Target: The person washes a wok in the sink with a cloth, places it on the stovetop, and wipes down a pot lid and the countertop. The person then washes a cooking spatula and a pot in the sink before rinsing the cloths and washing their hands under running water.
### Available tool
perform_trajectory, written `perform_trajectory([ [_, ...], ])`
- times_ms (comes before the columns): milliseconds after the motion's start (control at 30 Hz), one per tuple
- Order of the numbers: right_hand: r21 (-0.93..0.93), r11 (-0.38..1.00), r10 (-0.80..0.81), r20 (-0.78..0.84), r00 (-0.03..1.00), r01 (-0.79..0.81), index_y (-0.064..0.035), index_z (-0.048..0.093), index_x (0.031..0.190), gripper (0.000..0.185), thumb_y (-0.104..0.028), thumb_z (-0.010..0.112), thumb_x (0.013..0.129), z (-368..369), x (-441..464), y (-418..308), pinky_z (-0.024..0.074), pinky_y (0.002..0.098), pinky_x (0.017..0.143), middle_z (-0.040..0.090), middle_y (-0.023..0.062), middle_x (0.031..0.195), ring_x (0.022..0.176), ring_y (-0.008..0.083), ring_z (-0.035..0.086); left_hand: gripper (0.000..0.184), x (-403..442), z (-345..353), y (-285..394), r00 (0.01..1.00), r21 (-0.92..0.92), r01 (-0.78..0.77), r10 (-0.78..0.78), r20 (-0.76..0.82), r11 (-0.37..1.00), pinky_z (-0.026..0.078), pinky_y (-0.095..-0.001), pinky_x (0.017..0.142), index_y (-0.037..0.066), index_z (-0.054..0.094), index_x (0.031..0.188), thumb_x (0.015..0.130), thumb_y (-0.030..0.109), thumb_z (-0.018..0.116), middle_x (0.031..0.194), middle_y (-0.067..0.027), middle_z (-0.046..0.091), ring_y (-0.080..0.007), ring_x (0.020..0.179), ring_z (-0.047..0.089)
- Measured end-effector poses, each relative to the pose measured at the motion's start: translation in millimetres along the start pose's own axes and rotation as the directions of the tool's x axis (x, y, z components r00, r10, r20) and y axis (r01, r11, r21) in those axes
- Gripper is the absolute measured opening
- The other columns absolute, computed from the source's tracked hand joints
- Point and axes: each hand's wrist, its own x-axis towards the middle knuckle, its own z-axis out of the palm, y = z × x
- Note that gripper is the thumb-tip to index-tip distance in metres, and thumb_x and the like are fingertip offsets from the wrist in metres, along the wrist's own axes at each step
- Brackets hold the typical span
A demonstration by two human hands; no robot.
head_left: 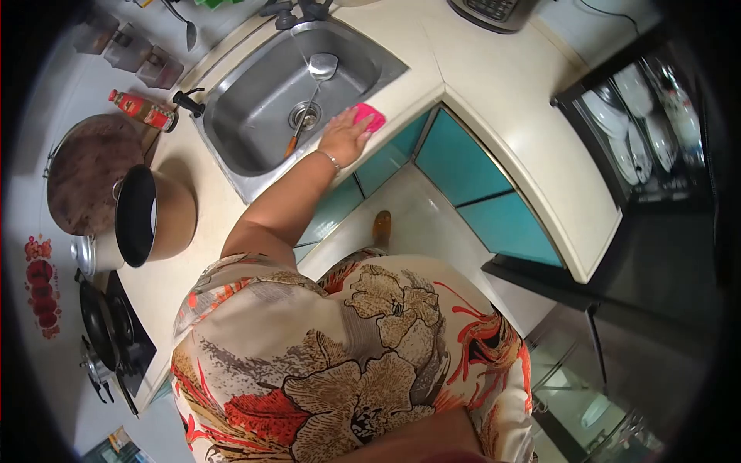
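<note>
My left hand [343, 139] reaches over the front rim of the sink and presses a bright pink wiping pad [370, 117] onto the counter edge. Whether the pad is a sponge or a folded cloth I cannot tell. My fingers lie over its near side. Beside the hand, the steel sink [255, 127] holds a spatula [323, 67] with a metal head and a wooden handle, lying across the drain [304, 116]. The hand and forearm hide part of the sink's front rim. My right hand is out of view.
Left of the sink stand a soap pump [187, 102], a red-labelled bottle [147, 110], a large copper-coloured pot [166, 220] and a round brown board [96, 174]. A pan [99, 324] sits on the hob. At right are a dish rack [644, 127] and an appliance [494, 9].
</note>
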Motion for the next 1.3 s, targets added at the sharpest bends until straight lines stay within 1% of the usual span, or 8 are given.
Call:
perform_trajectory([
  [333, 0.255, 0.963, 0.075, 0.06, 0.995, -0.088, 0.0004, 0.055, 0.103, 0.033, -0.028, 0.059, 0.087, 13.4, 27.6, -157.4, 0.0443, 0.0267, 0.067, 0.06, 0.005, 0.084, 0.074, 0.0129, 0.054, 0.032, 116.7, 9.8, -88.5, 0.895, -0.444, 0.443, -0.412, 0.17, 0.779, 0.041, -0.0351, 0.088, 0.012, 0.056, 0.114, 0.092, 0.029, 0.041, 0.097, -0.0158, 0.063, -0.0311, 0.099, 0.057],
  [400, 0.158, 0.981, -0.117, 0.0, 0.993, 0.116, -0.001, 0.055, 0.105, 0.037, -0.034, 0.055, 0.088, 21.5, 69.7, -81.2, 0.046, 0.03, 0.075, 0.063, 0.011, 0.09, 0.082, 0.0202, 0.06, 0.023, 139.7, 30.7, -148.3, 0.533, -0.78, 0.541, -0.589, 0.607, -0.314, 0.042, -0.0409, 0.083, 0.016, 0.061, 0.097, 0.091, 0.029, 0.043, 0.089, -0.0103, 0.064, -0.0281, 0.087, 0.059],
  [500, 0.051, 0.993, -0.11, 0.048, 0.993, 0.107, -0.0012, 0.056, 0.105, 0.038, -0.035, 0.054, 0.088, 8.4, 99.3, -87.5, 0.0461, 0.0304, 0.075, 0.063, 0.0119, 0.09, 0.082, 0.0212, 0.06, 0.018, 164.2, -5.4, -191.2, 0.581, -0.816, 0.039, -0.651, 0.489, -0.577, 0.044, -0.0469, 0.074, 0.017, 0.06, 0.084, 0.087, 0.028, 0.045, 0.081, -0.0075, 0.062, -0.0244, 0.077, 0.058],
  [1000, -0.53, 0.847, 0.099, 0.086, 0.991, -0.039, -0.0027, 0.057, 0.102, 0.044, -0.044, 0.045, 0.09, -70.0, 169.5, -81.5, 0.0466, 0.0335, 0.078, 0.063, 0.0181, 0.09, 0.083, 0.0286, 0.061, 0.018, 206.7, -61.2, -193.0, 0.284, -0.93, -0.042, -0.897, 0.34, -0.366, 0.038, -0.032, 0.048, 0.016, 0.059, 0.083, 0.075, 0.029, 0.067, 0.063, -0.0013, 0.05, -0.0169, 0.051, 0.045],
  [1067, -0.552, 0.818, 0.203, 0.02, 0.979, -0.159, -0.0029, 0.058, 0.102, 0.046, -0.045, 0.044, 0.09, -72.3, 119.7, -46.2, 0.0467, 0.0339, 0.078, 0.063, 0.0189, 0.09, 0.083, 0.0295, 0.061, 0.02, 204.8, -35.0, -244.6, 0.612, -0.885, 0.005, -0.699, 0.37, -0.465, 0.047, -0.0461, 0.077, 0.012, 0.059, 0.086, 0.078, 0.029, 0.063, 0.084, -0.008, 0.054, -0.0256, 0.079, 0.051],
  [1100, -0.739, 0.62, -0.142, 0.225, 0.964, 0.264, -0.0041, 0.061, 0.093, 0.054, -0.051, 0.035, 0.09, -66.1, 107.9, -28.2, 0.0476, 0.0375, 0.075, 0.061, 0.0235, 0.088, 0.084, 0.0364, 0.06, 0.019, 207.4, -36.0, -239.5, 0.592, -0.909, 0.019, -0.729, 0.345, -0.415, 0.05, -0.0466, 0.072, 0.007, 0.057, 0.086, 0.079, 0.024, 0.06, 0.079, -0.0092, 0.055, -0.0261, 0.072, 0.053],
  [1167, -0.097, 0.919, 0.385, 0.001, 0.923, -0.383, -0.0037, 0.06, 0.082, 0.048, -0.049, 0.045, 0.087, -55.0, 65.0, -85.4, 0.0473, 0.0358, 0.054, 0.06, 0.0112, 0.071, 0.067, 0.0224, 0.059, 0.01, 211.9, -25.5, -265.2, 0.636, -0.913, -0.029, -0.712, 0.297, -0.407, 0.056, -0.0375, 0.056, 0.0, 0.053, 0.084, 0.076, 0.002, 0.058, 0.072, -0.015, 0.057, -0.0304, 0.068, 0.061],
  [1300, -0.202, 0.956, 0.224, 0.04, 0.974, -0.211, -0.0025, 0.06, 0.082, 0.049, -0.05, 0.049, 0.084, -53.4, 25.7, -101.9, 0.0458, 0.0344, 0.053, 0.058, 0.0072, 0.071, 0.062, 0.0187, 0.054, 0.014, 219.1, -13.5, -301.6, 0.739, -0.952, 0.016, -0.638, 0.218, -0.307, 0.043, -0.0254, 0.042, 0.007, 0.055, 0.087, 0.075, 0.001, 0.061, 0.073, -0.0116, 0.058, -0.0189, 0.052, 0.052],
])
